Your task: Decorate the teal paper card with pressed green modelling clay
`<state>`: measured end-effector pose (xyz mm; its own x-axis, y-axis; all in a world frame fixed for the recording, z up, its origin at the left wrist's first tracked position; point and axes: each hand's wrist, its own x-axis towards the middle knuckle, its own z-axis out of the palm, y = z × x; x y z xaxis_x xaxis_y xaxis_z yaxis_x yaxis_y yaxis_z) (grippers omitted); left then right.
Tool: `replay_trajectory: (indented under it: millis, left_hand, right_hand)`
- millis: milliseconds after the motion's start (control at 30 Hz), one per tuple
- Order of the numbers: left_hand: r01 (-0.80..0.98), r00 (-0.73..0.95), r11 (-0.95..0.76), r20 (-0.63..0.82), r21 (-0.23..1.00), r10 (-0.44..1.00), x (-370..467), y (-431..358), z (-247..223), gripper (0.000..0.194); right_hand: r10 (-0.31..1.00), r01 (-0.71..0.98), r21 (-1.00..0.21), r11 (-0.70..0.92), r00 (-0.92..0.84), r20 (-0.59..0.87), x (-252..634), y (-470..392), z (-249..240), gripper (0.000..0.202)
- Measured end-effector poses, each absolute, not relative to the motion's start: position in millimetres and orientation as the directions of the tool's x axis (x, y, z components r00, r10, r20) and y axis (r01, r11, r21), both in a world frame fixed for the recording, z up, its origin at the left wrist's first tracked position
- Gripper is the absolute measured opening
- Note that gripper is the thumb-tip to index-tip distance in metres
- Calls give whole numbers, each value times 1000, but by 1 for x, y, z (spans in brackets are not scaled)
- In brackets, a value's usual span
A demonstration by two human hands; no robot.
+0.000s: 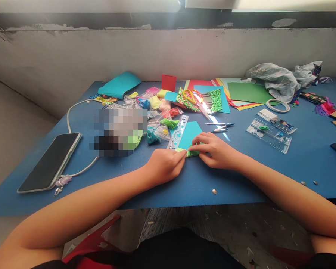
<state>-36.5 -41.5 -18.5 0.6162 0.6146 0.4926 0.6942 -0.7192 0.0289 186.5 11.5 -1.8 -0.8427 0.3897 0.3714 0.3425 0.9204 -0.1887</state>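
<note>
A soft strip of light and darker green modelling clay [194, 153] lies at the near edge of a turquoise card [194, 131]. My left hand [168, 164] is closed, with its thumb and fingers pinching the left end of the clay. From the other side, my right hand [217, 151] bends over the clay with its fingertips pressed on it; part of the clay is hidden under them. Just left of the card lies a transparent stencil ruler [178, 132]. Two pens [220, 127] rest beyond my right hand.
Small bags of coloured clay [156, 125] pile up behind my left hand. Orange-handled scissors [196, 101] lie at the back beside coloured paper sheets [246, 92]. To the right are a tape roll [277, 106] and a clear case [270, 134]. A phone [50, 161] with a cable lies left.
</note>
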Motion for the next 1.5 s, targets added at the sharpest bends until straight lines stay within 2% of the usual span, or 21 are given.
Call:
replay_trajectory:
  millis: [167, 400, 600, 733, 900, 1033, 1133, 1333, 1500]
  left_hand:
    - [727, 596, -682, 423, 76, 682, -36, -42, -19, 29]
    - [748, 600, -660, 361, 62, 714, -35, -43, -17, 28]
    - [749, 603, -658, 339, 71, 722, -36, -43, -17, 30]
    - [745, 604, -661, 330, 89, 725, -36, -43, -17, 31]
    - [747, 605, -660, 331, 79, 724, -36, -43, -17, 29]
    - [747, 608, -661, 330, 72, 723, -35, -44, -17, 29]
    - [753, 606, -655, 315, 70, 730, -35, -44, -16, 29]
    - [760, 601, -647, 313, 60, 736, -35, -43, -14, 29]
    - [761, 599, -645, 306, 70, 740, -35, -43, -15, 30]
  right_hand:
    - [493, 396, -299, 868, -759, 425, 182, 7, -6, 20]
    - [513, 457, -234, 858, -739, 438, 177, -1, -9, 22]
    - [554, 410, -401, 820, -744, 373, 177, 0, -4, 12]
    - [568, 413, -435, 800, -756, 326, 178, 1, -1, 20]
    - [517, 388, -396, 832, -802, 301, 180, 2, 0, 21]
    - [477, 386, -318, 866, -827, 296, 181, 3, 2, 23]
    - [467, 403, -249, 881, -829, 309, 181, 3, 2, 25]
    - [407, 355, -205, 912, -840, 358, 185, 5, 5, 23]
    - [352, 331, -119, 936, -868, 350, 186, 4, 9, 23]
